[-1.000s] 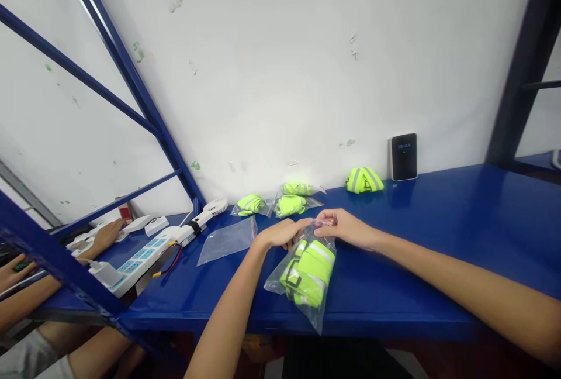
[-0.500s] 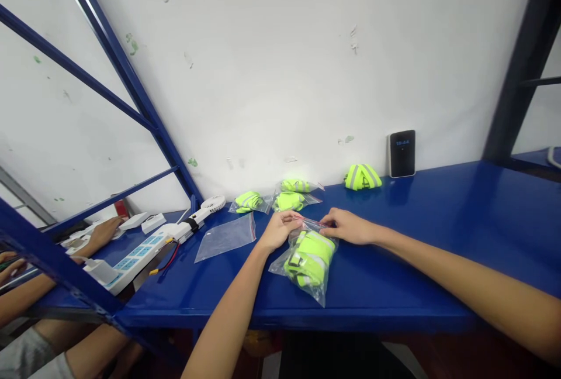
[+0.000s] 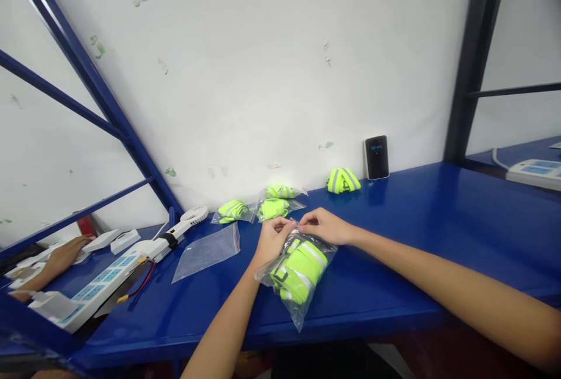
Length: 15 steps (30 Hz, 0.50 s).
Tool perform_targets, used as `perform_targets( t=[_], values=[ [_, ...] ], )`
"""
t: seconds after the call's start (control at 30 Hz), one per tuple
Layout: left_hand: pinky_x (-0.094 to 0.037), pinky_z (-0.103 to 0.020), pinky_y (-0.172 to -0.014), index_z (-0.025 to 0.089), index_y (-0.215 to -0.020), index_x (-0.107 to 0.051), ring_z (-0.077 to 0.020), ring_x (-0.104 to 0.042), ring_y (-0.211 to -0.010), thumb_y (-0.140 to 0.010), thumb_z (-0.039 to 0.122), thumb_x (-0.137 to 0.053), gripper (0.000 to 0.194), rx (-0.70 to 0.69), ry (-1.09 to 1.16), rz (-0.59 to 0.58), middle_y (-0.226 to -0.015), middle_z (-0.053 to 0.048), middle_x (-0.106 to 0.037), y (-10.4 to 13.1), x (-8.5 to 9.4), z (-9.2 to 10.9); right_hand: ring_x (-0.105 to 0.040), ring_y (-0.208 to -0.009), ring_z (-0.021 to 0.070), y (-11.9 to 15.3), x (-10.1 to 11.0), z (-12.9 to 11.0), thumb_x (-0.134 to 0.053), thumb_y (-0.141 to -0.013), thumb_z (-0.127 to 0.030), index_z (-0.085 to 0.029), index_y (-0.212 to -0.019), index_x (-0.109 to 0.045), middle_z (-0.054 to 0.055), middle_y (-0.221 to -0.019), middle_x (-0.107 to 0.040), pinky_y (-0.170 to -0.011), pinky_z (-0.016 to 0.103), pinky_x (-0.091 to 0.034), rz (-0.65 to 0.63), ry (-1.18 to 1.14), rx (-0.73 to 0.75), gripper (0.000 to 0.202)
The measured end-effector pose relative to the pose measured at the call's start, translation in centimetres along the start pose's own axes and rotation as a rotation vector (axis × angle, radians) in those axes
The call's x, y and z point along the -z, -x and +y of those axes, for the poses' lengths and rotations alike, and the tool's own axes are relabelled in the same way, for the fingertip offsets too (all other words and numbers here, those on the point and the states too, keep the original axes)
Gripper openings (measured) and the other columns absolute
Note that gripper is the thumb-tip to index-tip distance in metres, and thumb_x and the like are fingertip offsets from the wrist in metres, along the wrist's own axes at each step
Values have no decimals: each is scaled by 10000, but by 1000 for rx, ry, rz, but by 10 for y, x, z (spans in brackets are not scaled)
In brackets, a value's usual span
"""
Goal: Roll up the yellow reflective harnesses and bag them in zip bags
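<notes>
At lower centre, a bagged yellow bundle [image 3: 303,271] is being pinched by its top edge in the left grip [image 3: 270,240] and right grip [image 3: 326,227], near the front edge of the table [image 3: 421,209]. Centre-left room is being taken by a flat bag [image 3: 205,253]; open surface is being shown at right.

The left hand [image 3: 272,240] and right hand [image 3: 325,227] have drawn together (nearly touching now) on the clear bag [image 3: 298,276].

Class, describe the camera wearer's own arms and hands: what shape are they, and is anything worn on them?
The left hand and right hand are ungloved. The left forearm and right forearm are slender and bare as far as they show, with no sleeve, watch, bracelet, cable or marking visible.
</notes>
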<state>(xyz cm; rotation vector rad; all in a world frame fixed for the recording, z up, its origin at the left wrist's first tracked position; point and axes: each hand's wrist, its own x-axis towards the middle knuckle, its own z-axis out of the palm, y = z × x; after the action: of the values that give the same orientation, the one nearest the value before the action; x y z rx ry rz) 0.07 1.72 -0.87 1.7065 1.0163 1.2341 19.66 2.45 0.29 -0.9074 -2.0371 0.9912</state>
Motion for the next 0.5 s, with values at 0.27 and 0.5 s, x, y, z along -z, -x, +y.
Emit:
perform_targets(
  t=[0.27,0.5],
  values=[
    [-482,-272,-707,127,-791,-705,-175,-628,-722,-789,354,-657,232,-54,-107,16,-792,-70,-706,3,3,3,-595,-663,166,0,-6,-2,-725,-671,-377,-122,-767,-737,47,-726,-715,-626,258,-428,88,-192,-176,273],
    [-485,-281,-728,131,-807,-706,-188,-624,-759,-785,387,-660,261,-100,-116,18,-816,-77,-705,3,3,0,-599,-653,172,4,-9,-12,-764,-613,-367,-134,-739,-736,42,-685,-706,-604,261,-423,156,-243,-247,267]
  ],
)
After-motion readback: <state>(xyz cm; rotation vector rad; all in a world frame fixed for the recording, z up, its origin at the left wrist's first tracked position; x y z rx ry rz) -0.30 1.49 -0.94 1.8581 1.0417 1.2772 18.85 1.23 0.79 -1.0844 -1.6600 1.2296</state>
